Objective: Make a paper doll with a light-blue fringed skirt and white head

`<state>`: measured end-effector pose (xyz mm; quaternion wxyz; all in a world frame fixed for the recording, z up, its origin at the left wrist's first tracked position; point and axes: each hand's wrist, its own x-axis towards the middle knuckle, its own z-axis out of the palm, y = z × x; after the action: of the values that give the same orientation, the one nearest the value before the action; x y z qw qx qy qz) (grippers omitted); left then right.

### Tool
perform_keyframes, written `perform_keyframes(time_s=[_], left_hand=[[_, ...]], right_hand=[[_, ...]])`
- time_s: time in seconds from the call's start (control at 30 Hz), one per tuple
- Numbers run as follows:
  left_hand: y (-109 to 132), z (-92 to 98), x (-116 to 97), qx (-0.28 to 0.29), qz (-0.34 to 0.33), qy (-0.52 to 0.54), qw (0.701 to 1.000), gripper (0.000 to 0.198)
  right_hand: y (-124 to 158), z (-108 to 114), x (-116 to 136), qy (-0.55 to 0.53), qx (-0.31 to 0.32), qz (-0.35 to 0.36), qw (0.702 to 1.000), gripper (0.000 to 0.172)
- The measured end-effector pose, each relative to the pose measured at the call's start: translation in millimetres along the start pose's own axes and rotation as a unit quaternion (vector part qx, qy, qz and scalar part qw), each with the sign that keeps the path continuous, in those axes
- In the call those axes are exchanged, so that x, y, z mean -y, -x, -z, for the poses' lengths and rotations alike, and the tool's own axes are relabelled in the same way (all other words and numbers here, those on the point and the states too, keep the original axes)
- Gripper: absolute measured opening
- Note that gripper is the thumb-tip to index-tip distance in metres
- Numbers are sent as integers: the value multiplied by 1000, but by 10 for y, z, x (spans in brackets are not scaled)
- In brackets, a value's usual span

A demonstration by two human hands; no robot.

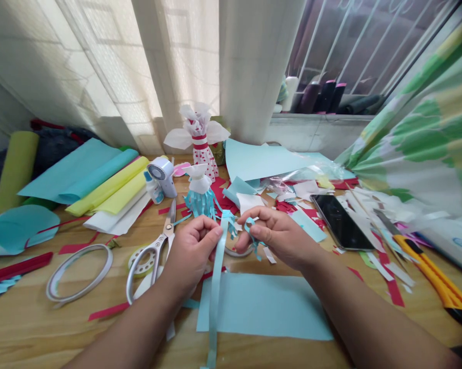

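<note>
Pinched between thumb and forefinger of my left hand (194,246) is a long light-blue paper strip (216,292), which hangs down toward the table's near edge. My right hand (277,233) closes its fingers on a curled blue paper fringe (249,223) near the strip's top end; whether the fringe is joined to the strip I cannot tell. Under both hands lies a flat light-blue paper sheet (269,307). Just beyond them stands a small white-topped paper figure (200,197) with a blue fringed skirt. A taller white figure with red dots (204,154) is behind it.
Scissors (154,256) and a tape roll (79,274) lie left of my hands. A glue bottle (154,188) stands beside a small handheld fan (164,174). To the right are a phone (342,221), a yellow utility knife (433,271) and paper scraps. Rolled coloured papers (115,187) lie back left.
</note>
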<state>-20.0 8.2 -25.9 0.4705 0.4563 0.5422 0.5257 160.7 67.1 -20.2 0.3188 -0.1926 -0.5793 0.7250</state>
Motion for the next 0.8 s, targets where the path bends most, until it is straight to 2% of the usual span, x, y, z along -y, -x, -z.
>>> perform_keyframes(time_s=[0.43, 0.57, 0.7, 0.77, 0.8], left_hand=[[-2, -11, -12, 5, 0, -16, 1000, 20], [-8, -8, -1, 0, 1, -21, 1000, 20], [-28, 7, 26, -7, -7, -23, 1000, 19], [-39, 15, 38, -12, -14, -21, 1000, 18], [-43, 17, 42, -14, -15, -17, 1000, 17]], right_hand=[[-12, -19, -32, -4, -41, -20, 999, 19], [-42, -52, -54, 21, -71, -54, 996, 18], [-19, 18, 60, 175, -80, -26, 981, 15], [33, 101, 181, 297, -22, 10, 954, 11], [64, 143, 244, 360, 32, 29, 932, 11]])
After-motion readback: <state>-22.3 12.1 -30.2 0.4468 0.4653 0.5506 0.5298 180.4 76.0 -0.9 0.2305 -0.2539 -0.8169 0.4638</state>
